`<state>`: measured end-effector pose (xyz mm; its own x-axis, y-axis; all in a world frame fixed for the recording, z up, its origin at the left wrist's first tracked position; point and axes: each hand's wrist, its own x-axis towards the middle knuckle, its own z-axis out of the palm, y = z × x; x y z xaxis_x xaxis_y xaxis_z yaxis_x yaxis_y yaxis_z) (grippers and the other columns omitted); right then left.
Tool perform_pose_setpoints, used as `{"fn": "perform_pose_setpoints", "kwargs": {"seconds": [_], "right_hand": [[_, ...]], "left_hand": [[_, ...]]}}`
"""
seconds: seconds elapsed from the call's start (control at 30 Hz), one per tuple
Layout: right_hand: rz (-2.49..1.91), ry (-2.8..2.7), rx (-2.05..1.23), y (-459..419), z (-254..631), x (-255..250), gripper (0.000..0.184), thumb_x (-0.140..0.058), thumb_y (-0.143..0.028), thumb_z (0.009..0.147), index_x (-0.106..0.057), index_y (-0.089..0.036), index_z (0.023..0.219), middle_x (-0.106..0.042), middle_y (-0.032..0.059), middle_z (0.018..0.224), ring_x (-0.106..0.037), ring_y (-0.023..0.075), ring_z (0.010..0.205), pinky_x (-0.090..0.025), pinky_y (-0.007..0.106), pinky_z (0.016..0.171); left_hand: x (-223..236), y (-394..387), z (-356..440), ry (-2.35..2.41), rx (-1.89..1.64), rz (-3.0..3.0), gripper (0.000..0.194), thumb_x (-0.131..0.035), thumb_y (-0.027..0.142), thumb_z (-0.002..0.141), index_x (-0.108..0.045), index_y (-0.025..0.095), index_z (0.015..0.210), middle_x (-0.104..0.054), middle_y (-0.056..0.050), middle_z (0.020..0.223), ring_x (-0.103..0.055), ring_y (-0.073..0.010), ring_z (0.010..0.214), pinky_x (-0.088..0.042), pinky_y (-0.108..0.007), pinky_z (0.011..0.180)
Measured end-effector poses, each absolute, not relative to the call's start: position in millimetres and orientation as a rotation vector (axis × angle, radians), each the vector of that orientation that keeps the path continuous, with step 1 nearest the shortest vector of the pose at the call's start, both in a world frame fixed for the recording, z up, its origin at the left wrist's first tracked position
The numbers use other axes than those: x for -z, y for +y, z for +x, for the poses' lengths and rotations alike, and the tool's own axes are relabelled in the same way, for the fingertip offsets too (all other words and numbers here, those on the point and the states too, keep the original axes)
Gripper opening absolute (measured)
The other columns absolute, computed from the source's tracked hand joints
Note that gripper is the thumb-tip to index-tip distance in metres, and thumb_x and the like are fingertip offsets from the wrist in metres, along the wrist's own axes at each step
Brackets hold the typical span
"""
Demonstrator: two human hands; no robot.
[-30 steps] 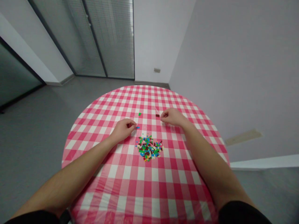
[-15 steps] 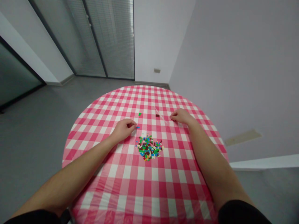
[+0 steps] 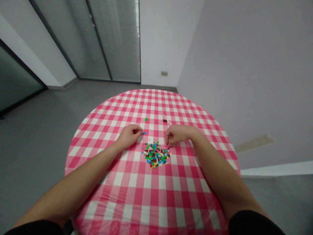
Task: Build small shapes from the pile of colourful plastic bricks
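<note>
A loose heap of small toy building bricks (image 3: pixel 156 156) in green, blue, brown, white and a little yellow lies on the checked tablecloth. My left hand (image 3: pixel 130 134) rests left of and beyond the heap, thumb and forefinger pinched on a small blue brick (image 3: pixel 144 133). At the heap's upper right edge, my right hand (image 3: pixel 178 134) points down with curled fingers; its fingertips are close to a dark brick there, and what they pinch is too small to make out. Farther back lie a green brick (image 3: pixel 146 119) and a dark brown brick (image 3: pixel 164 121), apart from each other.
The round table wears a red and white checked plastic cloth (image 3: pixel 151 195), wrinkled near me. A pale wall (image 3: pixel 244 81) stands close on the right. Glass doors with blinds (image 3: pixel 117 42) are at the back left, beyond the grey floor (image 3: pixel 39 137).
My right hand has moved from the far right of the cloth toward me and leftward, to the heap's edge. My left hand and the blue brick have stayed in place.
</note>
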<state>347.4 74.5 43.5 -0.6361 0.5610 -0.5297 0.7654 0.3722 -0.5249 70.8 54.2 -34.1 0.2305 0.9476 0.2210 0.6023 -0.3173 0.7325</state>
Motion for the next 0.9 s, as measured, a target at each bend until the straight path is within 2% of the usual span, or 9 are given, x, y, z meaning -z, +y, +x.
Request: {"fn": "perform_pose_setpoints", "kwargs": {"seconds": [0.17,0.43,0.7,0.9], "right_hand": [[1.152,2.332,0.987,69.5,337.0,-34.5,0.023,-0.07,-0.011,0.063,-0.077,-0.019,0.083,-0.071,-0.0004,0.069,-0.061,0.0136,0.061,-0.04,0.022,0.052],[1.147,2.432,0.934,66.2,331.9,-34.9,0.014,-0.064,-0.007,0.062,-0.072,-0.018,0.065,-0.069,-0.0003,0.063,-0.059,0.0126,0.056,-0.038,0.022,0.052],[1.614,2.649,1.119,89.6,348.1,-29.3,0.015,-0.065,-0.011,0.07,-0.073,-0.014,0.081,-0.073,0.005,0.074,-0.066,0.0155,0.067,-0.047,0.023,0.06],[1.799,2.593,0.93,102.3,361.7,-18.1,0.015,-0.064,-0.015,0.079,-0.076,-0.015,0.088,-0.075,0.0073,0.079,-0.064,0.0152,0.065,-0.046,0.025,0.061]], "left_hand": [[33.5,53.9,71.8,1.424,-0.888,1.982,0.018,-0.061,0.032,0.081,-0.073,0.019,0.082,-0.074,-0.004,0.083,-0.065,-0.0186,0.074,-0.05,-0.029,0.071],[33.0,53.4,71.9,1.43,-0.89,1.975,0.017,-0.062,0.032,0.081,-0.073,0.02,0.083,-0.074,-0.004,0.084,-0.066,-0.019,0.076,-0.05,-0.03,0.071],[31.9,52.6,72.7,1.423,-0.887,1.974,0.017,-0.061,0.032,0.081,-0.073,0.02,0.082,-0.074,-0.004,0.085,-0.066,-0.019,0.076,-0.051,-0.03,0.073],[35.9,55.1,71.6,1.409,-0.889,1.974,0.018,-0.06,0.031,0.08,-0.072,0.019,0.083,-0.074,-0.004,0.085,-0.066,-0.0191,0.077,-0.051,-0.03,0.073]]}}
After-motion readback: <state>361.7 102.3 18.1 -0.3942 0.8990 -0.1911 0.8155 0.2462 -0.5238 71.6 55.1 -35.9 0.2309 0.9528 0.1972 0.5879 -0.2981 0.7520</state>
